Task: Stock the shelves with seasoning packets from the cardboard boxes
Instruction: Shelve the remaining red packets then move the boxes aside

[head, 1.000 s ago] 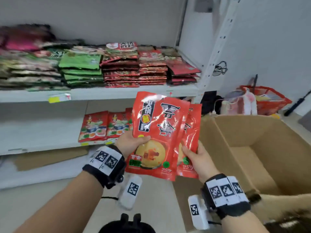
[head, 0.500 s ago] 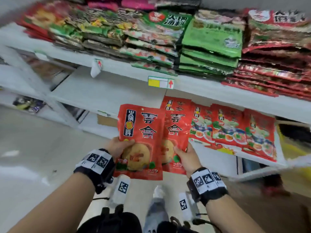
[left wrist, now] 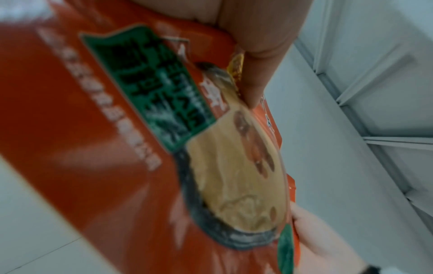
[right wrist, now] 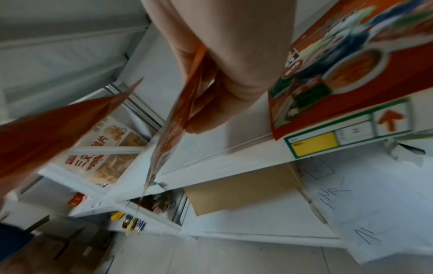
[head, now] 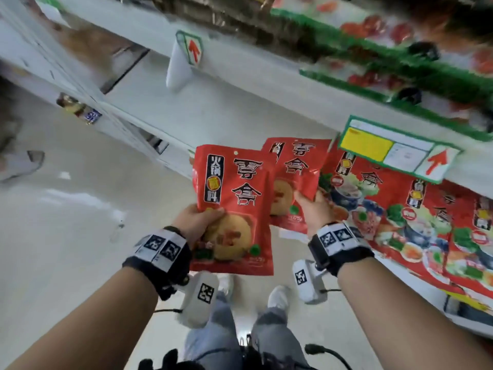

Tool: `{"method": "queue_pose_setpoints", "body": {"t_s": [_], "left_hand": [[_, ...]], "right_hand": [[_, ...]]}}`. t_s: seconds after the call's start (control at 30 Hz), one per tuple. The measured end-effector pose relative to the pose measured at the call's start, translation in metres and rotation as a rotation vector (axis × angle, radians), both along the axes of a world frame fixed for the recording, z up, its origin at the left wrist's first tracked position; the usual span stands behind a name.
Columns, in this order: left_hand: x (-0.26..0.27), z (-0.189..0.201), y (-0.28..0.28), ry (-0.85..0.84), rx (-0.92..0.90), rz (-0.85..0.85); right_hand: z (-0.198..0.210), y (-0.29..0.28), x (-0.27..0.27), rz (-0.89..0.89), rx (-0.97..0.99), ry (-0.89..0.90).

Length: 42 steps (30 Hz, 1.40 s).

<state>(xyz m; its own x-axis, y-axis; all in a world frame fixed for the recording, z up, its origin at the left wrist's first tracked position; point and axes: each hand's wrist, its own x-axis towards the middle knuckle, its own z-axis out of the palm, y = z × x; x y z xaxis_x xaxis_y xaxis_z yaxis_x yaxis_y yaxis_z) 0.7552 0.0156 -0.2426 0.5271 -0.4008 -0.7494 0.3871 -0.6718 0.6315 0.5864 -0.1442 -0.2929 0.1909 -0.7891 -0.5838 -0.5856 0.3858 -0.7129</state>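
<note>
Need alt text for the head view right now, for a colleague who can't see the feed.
Each hand holds a red seasoning packet upright before white shelves: left hand the front packet, right hand the rear packet. Matching red packets lie on the shelf at right, under a yellow price tag.

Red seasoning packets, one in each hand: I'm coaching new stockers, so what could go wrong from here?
The right hand pinches its packet only at the edge, so it might slip. That packet is close to the packets already on the shelf, so sliding it in could knock them askew. The left hand holds its packet low, so it may flop.
</note>
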Motion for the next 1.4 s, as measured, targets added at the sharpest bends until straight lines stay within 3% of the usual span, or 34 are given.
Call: {"method": "queue_pose_setpoints", "body": {"t_s": [0.13,0.37,0.47,0.53,0.63,0.7,0.83,1.03,1.27,1.33,1.4], "left_hand": [[0.031,-0.034,-0.009,0.013,0.052,-0.057],[0.069,-0.056,-0.031,-0.071,0.094,-0.173],[0.072,-0.054,-0.051,-0.113,0.064,-0.243],[0.070,-0.051,-0.070,-0.119,0.017,-0.260],[0.060,-0.049,-0.104,-0.090,-0.065,-0.264],[0.052,-0.050,-0.125,-0.126,-0.116,-0.297],[0.043,-0.050,-0.153,-0.518,-0.103,-0.488],[0.055,-0.063,-0.130,-0.738,-0.001,-0.758],[0.066,-0.070,-0.104,-0.752,0.034,-0.823],[0.067,-0.065,-0.099,-0.752,0.042,-0.844],[0.070,-0.057,-0.096,-0.746,0.060,-0.871]], "right_hand": [[-0.032,-0.039,0.040,-0.060,-0.101,0.052],[-0.061,-0.059,0.065,-0.130,-0.174,0.332],[-0.050,-0.049,0.059,-0.145,-0.417,0.379],[-0.043,-0.036,0.053,-0.084,-0.403,0.136],[-0.030,-0.008,0.056,0.049,0.096,-0.324],[-0.029,-0.005,0.057,-0.009,0.059,-0.399],[-0.028,-0.031,0.050,-0.129,-0.142,-0.250],[-0.051,-0.067,0.057,-0.179,-0.146,-0.034],[-0.056,-0.066,0.072,-0.283,-0.247,0.179],[-0.051,-0.064,0.077,-0.216,-0.300,0.282],[-0.044,-0.061,0.078,-0.029,-0.322,0.524]]}}
